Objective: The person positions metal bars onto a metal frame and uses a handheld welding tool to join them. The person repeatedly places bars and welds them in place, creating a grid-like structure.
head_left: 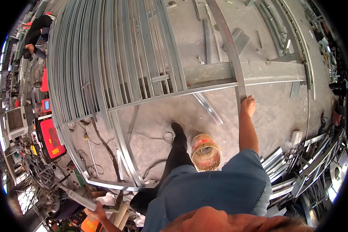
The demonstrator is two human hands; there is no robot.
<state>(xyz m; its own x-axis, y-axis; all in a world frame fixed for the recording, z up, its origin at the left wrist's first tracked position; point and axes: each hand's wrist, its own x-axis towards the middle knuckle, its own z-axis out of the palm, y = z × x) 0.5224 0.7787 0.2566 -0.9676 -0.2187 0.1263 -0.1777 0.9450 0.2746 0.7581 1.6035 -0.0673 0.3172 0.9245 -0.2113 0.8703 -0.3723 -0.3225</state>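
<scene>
My right hand [248, 106] is closed on the near end of a long grey metal bar [236, 65], which runs away from me across a wide metal beam [274, 71]. At the lower left, my left hand [98, 212] is against the end of a light grey tube-shaped object [81, 200]. Its fingers are partly hidden and look closed around it; the object's exact kind is unclear. In front of me lies a large welded-looking frame with many parallel metal bars [116, 50], its near rail [162, 95] crossing ahead of my feet.
A dirty bucket [207, 152] stands by my foot. Cables [150, 136] and a loose metal profile [208, 108] lie on the floor. Stacked metal lengths [276, 166] are at right. At left are a red machine [51, 137] and, farther off, a bending person [36, 36].
</scene>
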